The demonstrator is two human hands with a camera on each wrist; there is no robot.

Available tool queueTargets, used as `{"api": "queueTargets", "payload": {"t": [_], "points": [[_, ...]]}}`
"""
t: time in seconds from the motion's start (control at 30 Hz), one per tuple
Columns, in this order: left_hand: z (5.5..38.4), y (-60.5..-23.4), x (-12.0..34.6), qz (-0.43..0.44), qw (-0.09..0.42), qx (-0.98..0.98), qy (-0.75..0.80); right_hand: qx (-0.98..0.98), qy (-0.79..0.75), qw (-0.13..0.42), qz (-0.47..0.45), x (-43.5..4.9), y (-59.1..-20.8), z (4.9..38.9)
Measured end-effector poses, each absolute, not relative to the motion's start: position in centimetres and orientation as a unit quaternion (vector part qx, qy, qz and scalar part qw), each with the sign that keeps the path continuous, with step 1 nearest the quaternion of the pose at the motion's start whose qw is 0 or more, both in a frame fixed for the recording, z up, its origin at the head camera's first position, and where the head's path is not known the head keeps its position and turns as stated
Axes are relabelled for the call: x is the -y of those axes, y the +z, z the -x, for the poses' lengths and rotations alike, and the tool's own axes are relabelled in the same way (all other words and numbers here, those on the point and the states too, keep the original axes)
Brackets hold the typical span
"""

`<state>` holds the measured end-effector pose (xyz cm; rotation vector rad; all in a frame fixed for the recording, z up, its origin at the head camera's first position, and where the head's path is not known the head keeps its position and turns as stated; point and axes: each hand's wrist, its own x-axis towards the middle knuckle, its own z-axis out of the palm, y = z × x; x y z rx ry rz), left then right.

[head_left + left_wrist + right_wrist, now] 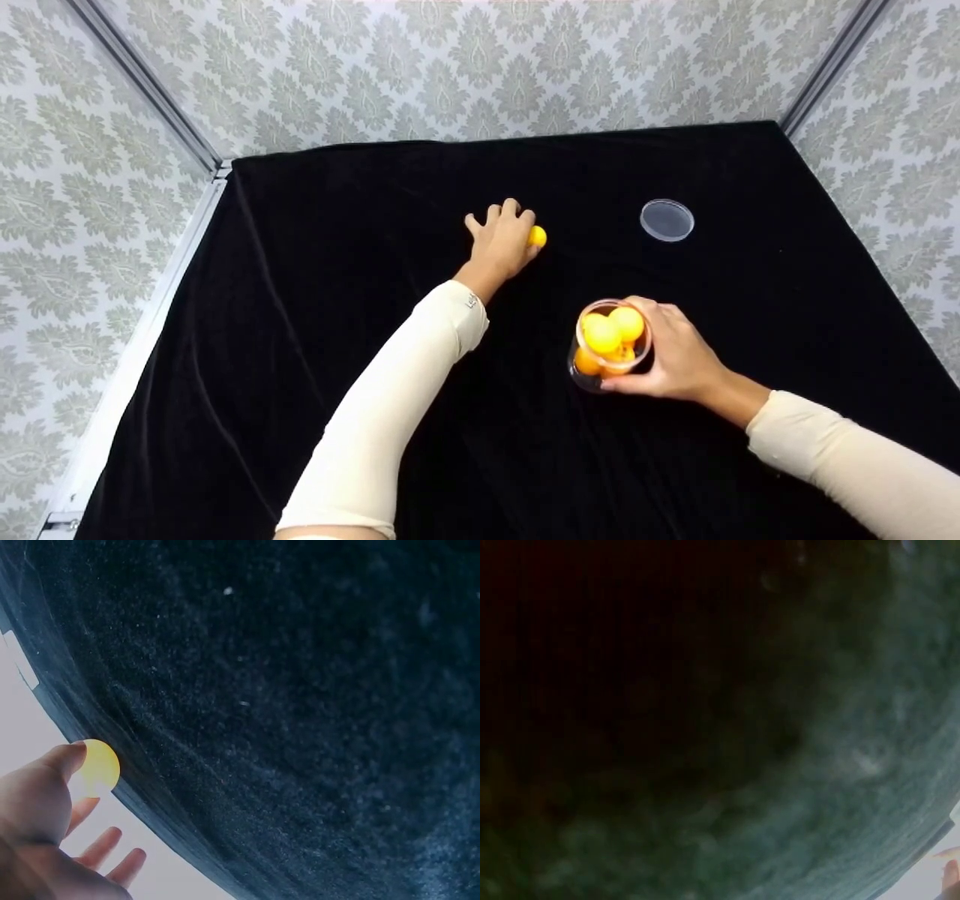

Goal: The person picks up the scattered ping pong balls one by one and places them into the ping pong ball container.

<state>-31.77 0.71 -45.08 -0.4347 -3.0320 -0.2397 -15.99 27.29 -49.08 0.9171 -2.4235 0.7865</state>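
Observation:
My left hand (504,241) reaches out over the black cloth and pinches a yellow-orange ping-pong ball (538,236) between thumb and forefinger, the other fingers spread. In the left wrist view the thumb presses on the same ball (100,768). Closer in and to the right, my right hand (679,356) grips a clear round plastic jar (581,377) from its right side, thumb in front. The jar has no lid on and leans slightly. Several ping-pong balls (602,334) fill it. Dark blur takes up most of the right wrist view, so the grip is not visible there.
A clear round lid (667,220) lies on the black cloth (360,225) at the back right, beyond the jar. Patterned wall panels (480,67) with metal frame posts (150,82) enclose the table at the back and sides.

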Motion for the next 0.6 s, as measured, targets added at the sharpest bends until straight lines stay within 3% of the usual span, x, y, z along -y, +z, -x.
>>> {"api": "queueTargets", "payload": {"t": [0.6], "points": [[30.2,-43.7,-0.5,0.178,0.038,0.974,-0.133,0.868,0.283,0.226,-0.341,-27.2,-49.1,16.2]]}}
